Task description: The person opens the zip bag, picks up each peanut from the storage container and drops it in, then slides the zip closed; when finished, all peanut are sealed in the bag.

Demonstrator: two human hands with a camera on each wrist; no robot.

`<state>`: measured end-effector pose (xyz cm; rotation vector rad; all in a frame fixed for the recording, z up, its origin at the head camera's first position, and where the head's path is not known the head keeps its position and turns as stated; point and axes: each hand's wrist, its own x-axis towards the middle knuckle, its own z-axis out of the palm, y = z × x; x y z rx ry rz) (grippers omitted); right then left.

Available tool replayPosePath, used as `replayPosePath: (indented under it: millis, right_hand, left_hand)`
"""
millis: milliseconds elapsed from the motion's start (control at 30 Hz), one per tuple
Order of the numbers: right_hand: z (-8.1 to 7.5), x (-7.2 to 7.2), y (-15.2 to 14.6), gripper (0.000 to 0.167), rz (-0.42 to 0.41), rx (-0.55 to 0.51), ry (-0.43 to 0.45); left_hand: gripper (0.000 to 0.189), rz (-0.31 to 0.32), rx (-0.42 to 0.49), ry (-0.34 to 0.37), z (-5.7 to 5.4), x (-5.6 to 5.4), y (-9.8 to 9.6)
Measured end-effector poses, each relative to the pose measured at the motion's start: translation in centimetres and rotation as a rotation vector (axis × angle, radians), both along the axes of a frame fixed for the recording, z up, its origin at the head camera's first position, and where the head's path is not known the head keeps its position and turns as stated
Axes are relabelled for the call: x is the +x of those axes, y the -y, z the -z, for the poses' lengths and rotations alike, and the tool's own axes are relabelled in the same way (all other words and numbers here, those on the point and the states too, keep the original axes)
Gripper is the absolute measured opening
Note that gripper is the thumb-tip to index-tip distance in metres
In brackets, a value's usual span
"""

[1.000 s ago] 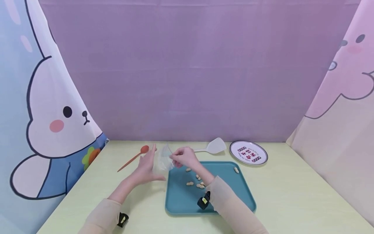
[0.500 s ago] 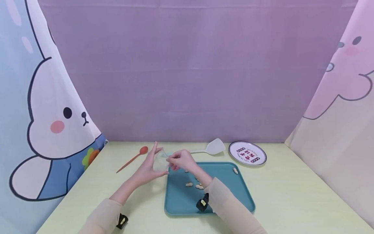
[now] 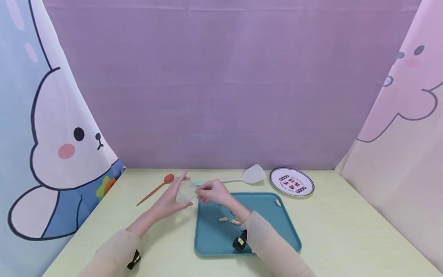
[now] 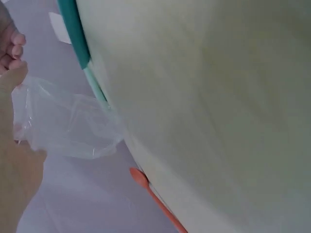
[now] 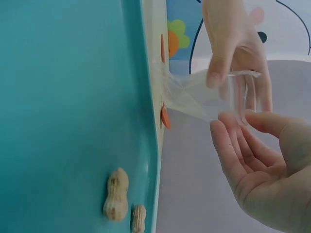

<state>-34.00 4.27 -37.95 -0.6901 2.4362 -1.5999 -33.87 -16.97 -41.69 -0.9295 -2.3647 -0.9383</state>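
A clear plastic bag (image 3: 185, 193) is held up between both hands, just beyond the tray's left back corner. My left hand (image 3: 166, 202) holds it near the mouth, thumb on one side and fingers on the other. The right hand (image 3: 215, 192) pinches the edge of the mouth between thumb and fingertips. In the right wrist view, the bag (image 5: 194, 94) has its mouth rim standing apart, and its body trails away toward the table. Several peanuts (image 3: 223, 219) lie in the teal tray (image 3: 211, 244) below the right forearm, which hides part of it.
An orange-red spoon (image 3: 169, 179) lies left of the hands. Behind the tray is a white spatula (image 3: 254, 174) with a pale green handle end. A printed white plate (image 3: 292, 182) stands at the back right, before a purple curtain (image 3: 221, 96).
Both hands have shifted slightly left with the bag. My left fingers and thumb have moved in around it, and its mouth looks rounder than before. The tray and peanuts stay put.
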Motion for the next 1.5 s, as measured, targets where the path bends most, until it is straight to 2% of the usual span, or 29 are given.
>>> replayPosePath:
  millis: [133,233,467,600,767,933,1133,1267,1500]
  right_hand:
    - [-0.4,0.0,-1.3,0.029,-0.011,0.018,-0.025]
    - [-0.9,-0.2,-3.2,0.029,-0.013,0.039,-0.067]
    - [-1.3,-0.7,-9.3,0.026,-0.018,0.149,-0.269]
    - [-1.2,-0.6,-12.9,0.023,0.037,0.233,-0.338]
    - [-1.1,-0.1,-17.2,0.022,0.173,0.312,-0.327]
    - [-0.5,0.2,-20.5,0.021,0.274,0.403,-0.367]
    - [1.2,0.3,-22.9,0.021,0.3,0.468,-0.351]
    - [2.3,0.3,-23.6,0.019,0.314,0.505,-0.34]
    - [3.0,0.5,-23.8,0.014,0.334,0.573,-0.276]
  left_hand:
    - [0.1,-0.055,-0.036,-0.086,0.2,-0.2,0.4]
    - [0.101,-0.085,-0.029,-0.119,0.1,-0.2,0.4]
    - [0.104,-0.038,0.019,-0.059,0.0,0.0,0.1]
    - [0.105,-0.016,0.029,0.018,0.1,0.2,0.2]
    - [0.107,0.004,0.058,0.125,0.1,0.6,0.2]
    - [0.108,0.003,0.067,0.145,0.0,0.8,0.1]
    - [0.108,0.021,0.053,0.122,0.2,0.8,0.0]
    - [0.106,0.013,0.057,0.133,0.2,1.0,0.1]
    - [0.094,-0.008,0.047,0.104,0.3,1.1,0.1]
